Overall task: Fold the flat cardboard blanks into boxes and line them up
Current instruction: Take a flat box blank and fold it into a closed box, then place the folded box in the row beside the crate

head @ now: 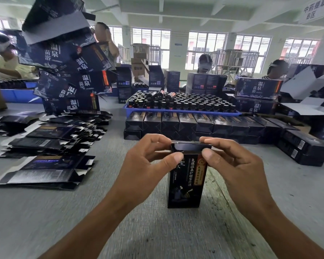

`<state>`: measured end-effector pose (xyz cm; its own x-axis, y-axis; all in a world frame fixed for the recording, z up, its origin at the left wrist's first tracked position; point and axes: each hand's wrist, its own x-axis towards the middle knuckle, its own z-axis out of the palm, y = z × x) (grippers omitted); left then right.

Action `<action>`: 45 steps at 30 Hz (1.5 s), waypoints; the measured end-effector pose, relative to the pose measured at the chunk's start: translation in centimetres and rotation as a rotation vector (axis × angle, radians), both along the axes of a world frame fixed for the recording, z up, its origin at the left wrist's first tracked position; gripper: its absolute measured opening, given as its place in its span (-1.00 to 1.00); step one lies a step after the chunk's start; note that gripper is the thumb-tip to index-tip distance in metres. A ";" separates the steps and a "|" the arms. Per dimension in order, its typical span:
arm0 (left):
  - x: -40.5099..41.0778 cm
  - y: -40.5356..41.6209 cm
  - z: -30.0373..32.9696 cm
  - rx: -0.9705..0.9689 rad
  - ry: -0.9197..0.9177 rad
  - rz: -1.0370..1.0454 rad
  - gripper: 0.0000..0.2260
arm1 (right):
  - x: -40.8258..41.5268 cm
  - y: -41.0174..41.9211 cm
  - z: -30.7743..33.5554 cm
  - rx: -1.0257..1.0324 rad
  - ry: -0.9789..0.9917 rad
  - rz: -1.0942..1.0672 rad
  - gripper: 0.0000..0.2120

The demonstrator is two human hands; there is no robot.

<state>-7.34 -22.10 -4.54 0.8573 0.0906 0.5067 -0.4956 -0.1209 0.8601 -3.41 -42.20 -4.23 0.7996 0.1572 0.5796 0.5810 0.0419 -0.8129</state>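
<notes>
A grey tabletop [45, 212] fills the frame from edge to edge as we look down on a packing line. At upper left we see a leaning tower of large dark printed cartons [69, 71], and below it, at left, fanned piles of flat cardboard blanks [49, 139] lying on the tabletop. Across the middle of the frame, a row of folded boxes [195, 124] lies side by side in two layers, just in front of a blue tray [181, 111] packed with dark bottles [185, 101]. More folded boxes [303, 146] are stacked at right. At lower centre we see one small black box [185, 184] standing upright on the tabletop, printed face toward us. The left hand [148, 161] and the right hand [234, 161] meet at its top end: each grip is clamped on the box, thumb on the near face and fingers curled over the top flap [191, 145], which lies folded nearly level. Other workers sit at the far side, near the windows.
</notes>
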 end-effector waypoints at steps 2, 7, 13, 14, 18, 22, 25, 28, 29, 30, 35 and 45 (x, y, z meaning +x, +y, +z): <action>0.1 0.0 0.1 -0.025 0.004 0.000 -0.73 | 0.0 0.0 0.0 0.012 -0.002 -0.001 -0.75; -0.1 0.1 0.1 0.014 -0.011 -0.010 -0.70 | 0.0 0.0 -0.1 0.016 -0.011 0.005 -0.74; -0.3 -0.4 -0.2 0.182 -0.104 0.092 -0.68 | 0.1 0.0 -0.2 0.000 -0.032 -0.003 -0.75; -0.3 -0.5 -0.3 0.216 -0.132 0.116 -0.68 | 0.1 0.0 -0.2 -0.008 -0.038 -0.010 -0.76; -0.2 -0.4 -0.6 0.307 -0.271 0.182 -0.74 | 0.2 -0.2 -0.1 -0.104 -0.090 -0.067 -0.81; 0.0 -0.2 -0.7 0.309 -0.297 0.185 -0.78 | 0.3 -0.4 -0.1 -0.184 -0.158 -0.107 -0.80; 0.1 -0.2 -0.8 0.320 -0.296 0.189 -0.77 | 0.5 -0.3 -0.3 -0.233 -0.253 -0.163 -0.78; 0.2 0.0 -1.0 0.355 -0.269 0.188 -0.74 | 0.7 -0.3 -0.5 -0.267 -0.312 -0.206 -0.79; 0.2 0.1 -1.1 0.379 -0.236 0.182 -0.71 | 0.8 -0.2 -0.6 -0.266 -0.306 -0.208 -0.79; 0.2 0.2 -1.2 0.403 -0.196 0.175 -0.67 | 0.8 -0.2 -0.6 -0.257 -0.290 -0.202 -0.79; 0.6 0.2 -1.7 0.383 -0.101 0.170 -0.61 | 1.1 -0.1 -1.4 -0.353 -0.215 -0.195 -0.67; 3.1 1.9 -3.2 -0.043 0.090 0.363 -0.74 | 0.1 1.9 -3.8 -0.880 -0.185 -0.096 -0.14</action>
<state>-4.19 -20.22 -7.75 0.8066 0.4165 0.4194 -0.3489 -0.2374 0.9066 -3.29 -40.31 -8.02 0.7380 0.5418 0.4022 0.6746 -0.6062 -0.4213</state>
